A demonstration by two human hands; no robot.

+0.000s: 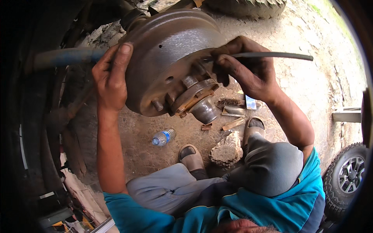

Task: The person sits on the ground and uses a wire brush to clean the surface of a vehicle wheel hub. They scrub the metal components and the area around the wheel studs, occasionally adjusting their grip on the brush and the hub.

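A large grey-brown brake drum (pixel 184 39) fills the upper middle, mounted upright with its outer face toward me. From that face stick out a rusty wheel stud (pixel 157 104) and a round hub (pixel 196 95) with a bolted flange and a shiny end. My left hand (pixel 112 75) is closed against the drum's left side, thumb uppermost, its other fingers partly hidden. Beside the drum's right side, my right hand (pixel 246 70) grips a thin dark metal bar (pixel 283 55). The bar's free end points right; its other end is hidden by my fingers near the drum face.
Below the hub lie a plastic bottle (pixel 163 137), a wire brush (pixel 230 102), curved metal pieces (pixel 234 111) and a rough stone block (pixel 227 149) between my feet. A tyre (pixel 248 8) lies beyond the drum; a wheel (pixel 347 174) stands at right. A blue tube (pixel 70 55) runs left.
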